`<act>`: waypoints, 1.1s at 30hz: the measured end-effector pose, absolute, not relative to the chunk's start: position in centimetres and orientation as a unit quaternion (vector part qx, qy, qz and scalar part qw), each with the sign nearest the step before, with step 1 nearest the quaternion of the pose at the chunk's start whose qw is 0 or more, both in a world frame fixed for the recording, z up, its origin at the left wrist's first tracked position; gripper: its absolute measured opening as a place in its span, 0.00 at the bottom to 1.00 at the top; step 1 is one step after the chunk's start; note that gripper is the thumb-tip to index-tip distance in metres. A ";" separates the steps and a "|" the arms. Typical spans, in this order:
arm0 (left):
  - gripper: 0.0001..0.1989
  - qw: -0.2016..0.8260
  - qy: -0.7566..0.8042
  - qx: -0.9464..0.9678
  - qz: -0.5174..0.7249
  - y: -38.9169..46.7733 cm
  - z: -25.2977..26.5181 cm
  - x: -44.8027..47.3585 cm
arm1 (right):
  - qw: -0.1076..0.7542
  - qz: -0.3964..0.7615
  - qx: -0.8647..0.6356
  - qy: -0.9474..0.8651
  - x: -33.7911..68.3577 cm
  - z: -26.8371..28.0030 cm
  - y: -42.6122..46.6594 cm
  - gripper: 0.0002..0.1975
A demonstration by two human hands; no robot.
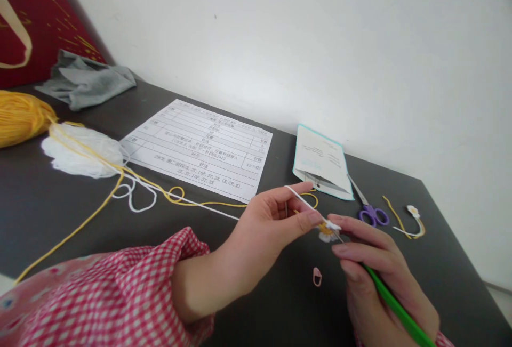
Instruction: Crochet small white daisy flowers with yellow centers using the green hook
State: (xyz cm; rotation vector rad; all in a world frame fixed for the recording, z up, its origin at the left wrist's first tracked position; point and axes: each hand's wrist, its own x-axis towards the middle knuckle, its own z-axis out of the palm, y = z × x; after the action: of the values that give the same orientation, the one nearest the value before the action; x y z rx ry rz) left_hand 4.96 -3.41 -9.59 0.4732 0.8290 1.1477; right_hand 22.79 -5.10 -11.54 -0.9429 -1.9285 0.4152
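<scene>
Between my two hands is a small crochet piece with a yellow middle and white edging. My left hand pinches its left side, and white yarn runs taut over the raised index finger. A green-handled crochet hook is gripped in my right hand, its thin metal tip at the white edge of the piece. Fingers partly cover the work, so the exact stitch is hidden. Just below, a pink stitch marker lies on the dark table.
Left are a white yarn ball, a yellow yarn ball, a grey cloth and a red bag. A printed sheet lies behind my hands. Rightward sit a white pouch, purple scissors and a small crocheted flower.
</scene>
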 end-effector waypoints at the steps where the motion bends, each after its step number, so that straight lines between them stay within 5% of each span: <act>1: 0.27 0.738 0.373 0.213 0.520 -3.4 -9.6 5.0 | 0.473 0.168 -0.390 -0.772 22.6 -11.6 -5.1 0.06; 14: 0.36 0.758 0.334 0.241 0.505 -3.3 -10.0 4.9 | 0.506 0.179 -0.401 -0.742 22.0 -11.9 -5.2 0.05; 23: 0.26 0.710 0.347 0.322 0.522 -3.7 -9.9 4.9 | 0.468 0.155 -0.357 -0.794 23.2 -11.9 -5.4 0.10; 33: 0.49 0.753 0.335 0.279 0.492 -3.2 -9.7 4.8 | 0.436 0.137 -0.327 -0.827 23.5 -11.4 -5.0 0.07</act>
State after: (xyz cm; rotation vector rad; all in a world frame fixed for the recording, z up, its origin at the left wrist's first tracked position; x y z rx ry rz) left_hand 4.82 -3.18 -9.71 0.6087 0.7321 1.0747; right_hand 23.47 -5.01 -11.36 -0.8138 -2.0580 0.3403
